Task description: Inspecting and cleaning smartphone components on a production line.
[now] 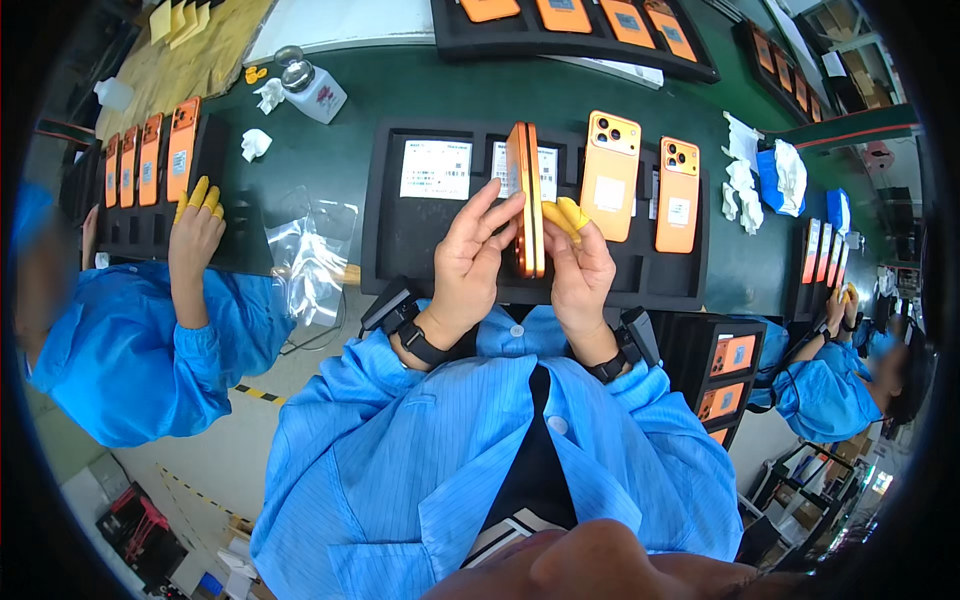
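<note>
Two orange smartphones (524,165) stand on edge, pressed together, between my two hands over the black foam tray (410,268). Fingers of my left hand (468,262) press the left side of the pair. My right hand (582,278), with yellow finger cots (567,214), grips the opposite side. In the tray's right part lie an orange phone (611,170) and another orange phone (678,205), camera sides up with white labels. A white label card (436,168) lies in the left slot; a second card (547,172) is partly hidden behind the held phones.
Left of the tray lie a clear plastic bag (312,255), crumpled tissue (256,145) and a pump bottle (318,93). Another phone tray (445,38) is beyond. A blue-and-white tissue pack (782,180) sits to the right. Co-workers in blue work at both sides; one hand (197,225) touches phones.
</note>
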A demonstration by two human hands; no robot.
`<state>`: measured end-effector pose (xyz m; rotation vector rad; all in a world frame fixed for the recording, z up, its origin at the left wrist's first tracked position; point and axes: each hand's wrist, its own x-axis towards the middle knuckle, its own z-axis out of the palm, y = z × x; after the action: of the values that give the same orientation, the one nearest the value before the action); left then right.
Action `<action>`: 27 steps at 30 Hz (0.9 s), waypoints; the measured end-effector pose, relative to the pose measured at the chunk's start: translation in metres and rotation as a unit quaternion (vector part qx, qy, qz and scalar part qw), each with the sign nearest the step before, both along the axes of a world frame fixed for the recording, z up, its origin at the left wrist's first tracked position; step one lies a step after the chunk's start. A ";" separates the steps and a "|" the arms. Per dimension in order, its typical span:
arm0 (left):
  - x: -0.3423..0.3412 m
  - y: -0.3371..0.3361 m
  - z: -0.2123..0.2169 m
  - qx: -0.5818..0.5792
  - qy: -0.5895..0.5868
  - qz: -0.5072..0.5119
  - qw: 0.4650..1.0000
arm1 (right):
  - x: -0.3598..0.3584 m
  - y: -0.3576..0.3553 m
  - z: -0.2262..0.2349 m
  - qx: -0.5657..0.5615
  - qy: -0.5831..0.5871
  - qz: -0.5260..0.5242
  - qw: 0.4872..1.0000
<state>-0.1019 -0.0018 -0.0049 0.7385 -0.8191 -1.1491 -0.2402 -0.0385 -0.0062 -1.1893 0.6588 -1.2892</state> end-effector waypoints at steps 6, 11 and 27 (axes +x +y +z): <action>0.006 -0.007 0.001 0.035 0.023 0.006 0.999 | 0.000 -0.012 0.004 0.055 0.048 0.001 0.997; 0.012 -0.027 -0.002 0.083 -0.039 0.008 0.996 | 0.010 -0.030 -0.002 0.047 0.114 0.005 0.992; 0.008 -0.033 -0.006 0.106 -0.074 0.007 0.992 | 0.011 -0.038 0.003 0.087 0.127 0.021 0.988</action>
<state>-0.0943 -0.0344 -0.0105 1.0138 -0.8221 -1.1912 -0.2290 -0.0766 -0.0034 -1.2254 0.9076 -1.0315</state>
